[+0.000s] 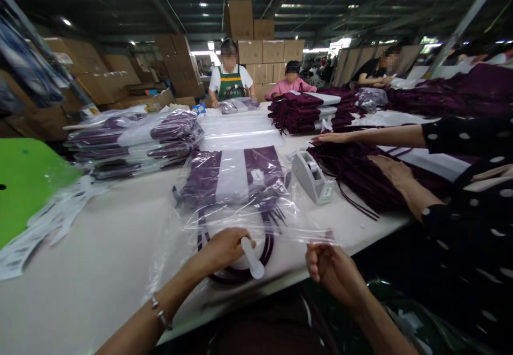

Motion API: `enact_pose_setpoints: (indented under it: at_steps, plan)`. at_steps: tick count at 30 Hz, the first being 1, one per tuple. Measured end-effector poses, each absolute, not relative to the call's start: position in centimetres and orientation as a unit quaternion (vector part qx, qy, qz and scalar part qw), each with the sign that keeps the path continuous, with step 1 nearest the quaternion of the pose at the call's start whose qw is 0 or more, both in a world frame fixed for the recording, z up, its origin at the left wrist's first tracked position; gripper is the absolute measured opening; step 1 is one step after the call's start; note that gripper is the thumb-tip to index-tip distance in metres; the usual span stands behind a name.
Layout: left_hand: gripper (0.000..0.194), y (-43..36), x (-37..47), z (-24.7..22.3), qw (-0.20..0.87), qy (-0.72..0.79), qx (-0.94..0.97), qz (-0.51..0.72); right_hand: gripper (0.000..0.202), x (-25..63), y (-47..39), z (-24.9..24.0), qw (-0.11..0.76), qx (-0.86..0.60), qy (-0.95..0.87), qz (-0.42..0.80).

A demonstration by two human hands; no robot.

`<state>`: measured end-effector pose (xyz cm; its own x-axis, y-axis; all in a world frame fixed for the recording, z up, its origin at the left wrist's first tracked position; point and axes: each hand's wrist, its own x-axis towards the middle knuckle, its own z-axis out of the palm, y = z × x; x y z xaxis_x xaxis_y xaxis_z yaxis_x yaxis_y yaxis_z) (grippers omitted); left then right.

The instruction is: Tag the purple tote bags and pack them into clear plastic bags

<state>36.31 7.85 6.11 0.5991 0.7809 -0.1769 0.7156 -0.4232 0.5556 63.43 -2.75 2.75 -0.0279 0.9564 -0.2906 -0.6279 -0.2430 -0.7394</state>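
A purple handbag [196,176] lies flat inside a clear plastic bag [168,248], with a white paper band [232,176] across its middle. Its looped purple handles [269,248] point toward me. My left hand [228,248] is closed over the near part of the plastic, gripping a small white plastic piece with a rounded end [253,261]. At the right, my right hand [331,269] pinches the gathered edge of the clear bag, pulled out sideways over the table's front edge. A grey tape dispenser [315,178] stands just beyond it.
Wrapped purple bags [136,141] are stacked at left, near a green board [28,184] and paper strips [48,226]. Clear plastic sleeves [240,128] lie ahead. A co-worker's hands [395,173] rest on purple bags [360,178] at right; another purple stack [300,112] stands behind.
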Motion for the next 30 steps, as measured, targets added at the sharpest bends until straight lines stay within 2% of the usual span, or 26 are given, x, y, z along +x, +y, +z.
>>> enact_pose_setpoints:
  at_steps: [3,5,6,9,11,14,16,18,19,22,25,30]
  plan:
    - [0.040,6.2,38.7,5.4,0.273,0.439,0.855,0.038,0.037,62.0,-0.3,4.8,0.639,-0.321,-0.236,0.658]
    - [0.045,5.8,40.6,5.1,0.271,0.460,0.845,0.037,0.042,61.2,1.0,5.7,0.656,-0.328,-0.305,0.607]
    - [0.041,5.8,41.2,4.9,0.283,0.467,0.837,0.035,0.043,61.0,1.4,5.8,0.647,-0.359,-0.361,0.567]
    - [0.022,6.4,41.9,4.7,0.326,0.471,0.819,0.037,0.028,61.3,2.2,5.2,0.538,-0.509,-0.538,0.403]
    - [0.017,7.0,41.4,4.7,0.372,0.451,0.810,0.036,0.023,61.8,2.3,4.3,0.444,-0.579,-0.609,0.311]
    - [0.026,7.7,39.9,5.0,0.483,0.394,0.781,0.033,0.023,62.4,2.1,3.2,0.343,-0.588,-0.689,0.249]
    - [0.031,8.1,38.9,5.4,0.550,0.359,0.752,0.048,0.030,62.3,1.9,3.0,0.264,-0.563,-0.746,0.240]
    - [0.027,8.7,38.3,5.7,0.573,0.352,0.738,0.062,0.039,61.8,1.8,3.1,0.188,-0.536,-0.790,0.232]
    - [0.024,9.1,38.3,5.8,0.562,0.361,0.741,0.065,0.039,61.5,1.8,3.2,0.159,-0.524,-0.807,0.224]
    - [0.018,10.1,38.8,5.7,0.480,0.416,0.770,0.063,0.019,60.5,2.2,3.3,0.114,-0.492,-0.843,0.182]
    - [0.020,10.8,39.8,4.7,0.384,0.474,0.789,0.072,0.021,59.6,2.0,2.8,0.096,-0.482,-0.859,0.144]
    - [0.031,11.5,40.2,2.5,0.313,0.479,0.814,0.096,0.009,58.9,-2.3,0.7,0.066,-0.413,-0.886,0.198]
